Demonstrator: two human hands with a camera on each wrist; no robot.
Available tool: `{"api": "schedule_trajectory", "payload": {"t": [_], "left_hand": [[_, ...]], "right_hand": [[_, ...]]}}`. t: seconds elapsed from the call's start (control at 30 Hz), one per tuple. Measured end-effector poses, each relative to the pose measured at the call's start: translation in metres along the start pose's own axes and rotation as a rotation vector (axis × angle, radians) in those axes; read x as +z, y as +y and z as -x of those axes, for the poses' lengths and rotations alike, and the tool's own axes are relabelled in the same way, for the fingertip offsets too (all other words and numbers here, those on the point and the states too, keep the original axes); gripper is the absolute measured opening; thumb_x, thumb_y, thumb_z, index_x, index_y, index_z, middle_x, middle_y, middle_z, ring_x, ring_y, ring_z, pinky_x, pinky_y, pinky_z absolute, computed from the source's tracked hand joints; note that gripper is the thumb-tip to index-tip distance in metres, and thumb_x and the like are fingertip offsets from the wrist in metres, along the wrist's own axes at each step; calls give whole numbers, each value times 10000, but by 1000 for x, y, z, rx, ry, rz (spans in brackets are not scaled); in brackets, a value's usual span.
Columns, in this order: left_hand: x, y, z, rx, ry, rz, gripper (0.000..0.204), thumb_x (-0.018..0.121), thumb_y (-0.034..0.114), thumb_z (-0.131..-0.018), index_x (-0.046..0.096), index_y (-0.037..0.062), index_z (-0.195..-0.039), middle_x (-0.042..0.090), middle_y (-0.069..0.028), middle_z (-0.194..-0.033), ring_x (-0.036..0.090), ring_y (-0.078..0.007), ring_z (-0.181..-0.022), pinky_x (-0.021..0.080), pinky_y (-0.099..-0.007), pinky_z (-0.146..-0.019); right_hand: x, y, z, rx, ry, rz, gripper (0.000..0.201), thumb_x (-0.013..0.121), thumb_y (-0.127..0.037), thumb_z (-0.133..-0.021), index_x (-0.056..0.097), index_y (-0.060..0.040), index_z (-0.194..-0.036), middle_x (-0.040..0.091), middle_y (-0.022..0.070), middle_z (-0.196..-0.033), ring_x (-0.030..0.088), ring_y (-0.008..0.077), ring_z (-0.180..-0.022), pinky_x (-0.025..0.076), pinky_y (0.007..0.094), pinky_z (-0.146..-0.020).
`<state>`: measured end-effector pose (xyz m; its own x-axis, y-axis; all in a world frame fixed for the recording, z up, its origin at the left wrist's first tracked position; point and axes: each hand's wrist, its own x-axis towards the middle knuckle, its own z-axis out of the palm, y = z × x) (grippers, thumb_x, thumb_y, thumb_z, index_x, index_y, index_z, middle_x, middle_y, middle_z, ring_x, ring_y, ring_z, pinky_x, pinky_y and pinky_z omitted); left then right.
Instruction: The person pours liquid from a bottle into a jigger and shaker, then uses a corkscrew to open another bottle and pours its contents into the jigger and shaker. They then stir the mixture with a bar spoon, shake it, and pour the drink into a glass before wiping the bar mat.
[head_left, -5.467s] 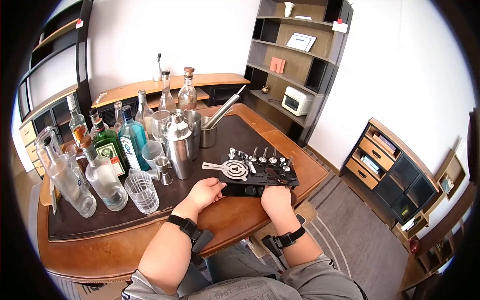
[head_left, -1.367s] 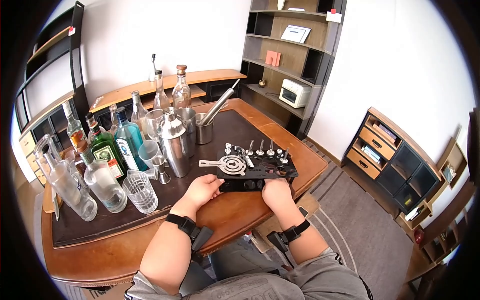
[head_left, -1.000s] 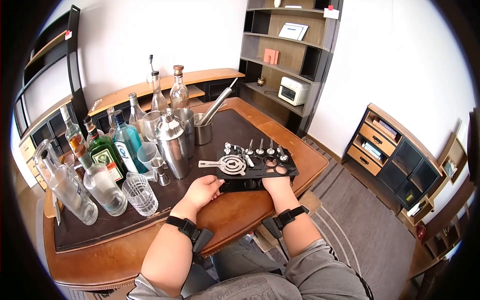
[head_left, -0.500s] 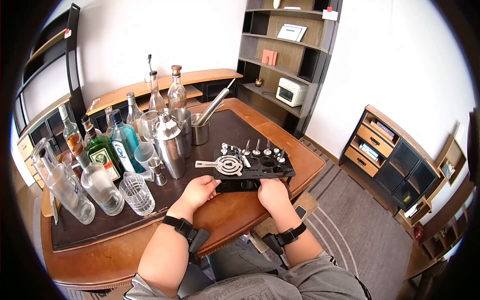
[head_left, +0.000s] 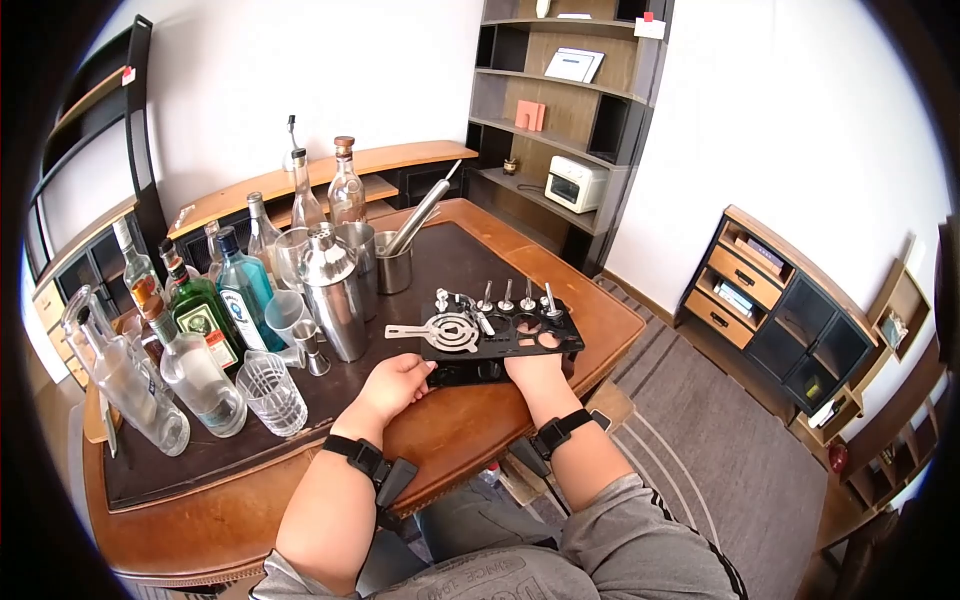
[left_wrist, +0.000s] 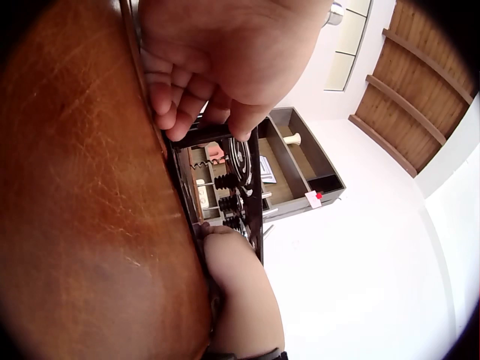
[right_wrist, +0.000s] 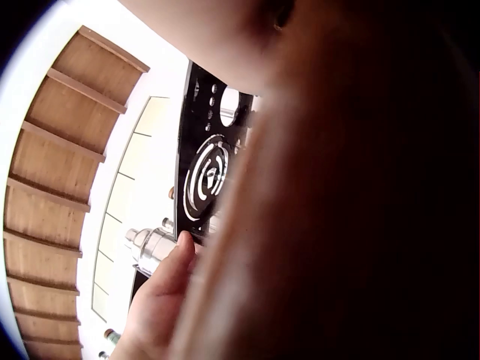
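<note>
A black bar-tool rack [head_left: 497, 347] stands at the desk's front edge. A flat round strainer [head_left: 407, 332] lies on its top plate, and several metal pourers [head_left: 528, 296] stand in its holes. My left hand [head_left: 397, 385] grips the rack's left end, thumb at the top plate and fingers curled lower down. My right hand [head_left: 537, 373] reaches under the top plate from the front; skin shows through the round holes. In the left wrist view, that right hand [left_wrist: 229, 255] is inside the rack near the pourers' black ribbed stoppers [left_wrist: 227, 202]. I cannot tell what its hidden fingers hold.
Left of the rack stand a steel shaker [head_left: 335, 300], a jigger [head_left: 313, 350], a cut-glass tumbler [head_left: 272, 395] and several bottles, among them a green bottle [head_left: 205, 320]. A steel cup [head_left: 394, 272] with bar tools is behind. The leather desk edge [head_left: 450, 425] lies in front.
Over the last half second my right hand has gone deeper under the top plate; skin now shows through the holes. The left hand keeps its grip. The head view has shifted slightly.
</note>
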<state>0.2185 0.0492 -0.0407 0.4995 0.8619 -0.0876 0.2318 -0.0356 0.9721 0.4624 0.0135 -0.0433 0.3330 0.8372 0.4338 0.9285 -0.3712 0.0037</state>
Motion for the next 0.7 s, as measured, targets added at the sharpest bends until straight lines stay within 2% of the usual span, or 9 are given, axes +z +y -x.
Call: {"api": "schedule_trajectory", "payload": {"t": [0.07,0.17,0.27,0.37,0.43,0.5,0.6,0.7], "left_hand": [[1,0,0,10,-2,1,279,605,259,-953,627,28,-800,600,-36,-664,540,-113,-593,447,-259,-566],[0,-1,0,15,3,-5,283,605,261,-952,622,29,-792,598,-35,-662,538,-113,-591,447,-260,-564],[1,2,2,-4,3,-22,284,606,261,-952,618,31,-786,596,-34,-662,537,-113,-590,447,-262,-563],[0,3,1,1,-3,-37,284,607,263,-952,616,34,-785,595,-32,-662,536,-113,-590,447,-262,-563],[-1,3,1,6,-5,-35,284,607,265,-952,617,34,-787,595,-32,-664,535,-113,-589,446,-263,-562],[-1,3,2,4,-5,-24,284,606,265,-954,618,34,-789,596,-32,-665,534,-112,-588,445,-264,-560],[-1,1,0,3,-11,-13,285,603,265,-956,619,32,-791,595,-32,-665,534,-110,-590,447,-263,-563],[0,1,1,-3,-1,-7,281,599,259,-958,620,32,-793,594,-30,-668,535,-109,-593,449,-261,-566]], "right_hand": [[-10,-2,-2,5,-40,-15,360,477,-212,-911,660,-7,-1143,667,211,-1136,642,338,-1066,476,443,-970],[6,3,-4,-68,156,-69,355,506,-224,-891,682,18,-1082,685,224,-1065,659,356,-1015,495,455,-938],[6,6,-5,-77,33,-112,376,498,-238,-905,659,8,-1141,666,220,-1131,636,352,-1072,465,456,-986],[-2,3,2,-120,130,-91,394,486,-244,-919,631,-6,-1197,648,208,-1183,607,343,-1130,423,459,-1037],[2,1,3,-63,13,-66,388,481,-219,-909,622,-26,-1215,624,212,-1215,581,347,-1164,410,463,-1045],[-30,-8,13,1,-182,-103,370,511,-162,-861,633,-17,-1179,622,209,-1194,576,356,-1146,423,466,-1018],[2,-6,31,-194,122,-225,363,538,-113,-807,646,-8,-1137,619,213,-1170,571,360,-1133,439,466,-989],[-13,-9,49,-320,141,-204,394,541,-97,-794,632,-3,-1166,602,228,-1193,555,364,-1154,439,459,-992]]}}
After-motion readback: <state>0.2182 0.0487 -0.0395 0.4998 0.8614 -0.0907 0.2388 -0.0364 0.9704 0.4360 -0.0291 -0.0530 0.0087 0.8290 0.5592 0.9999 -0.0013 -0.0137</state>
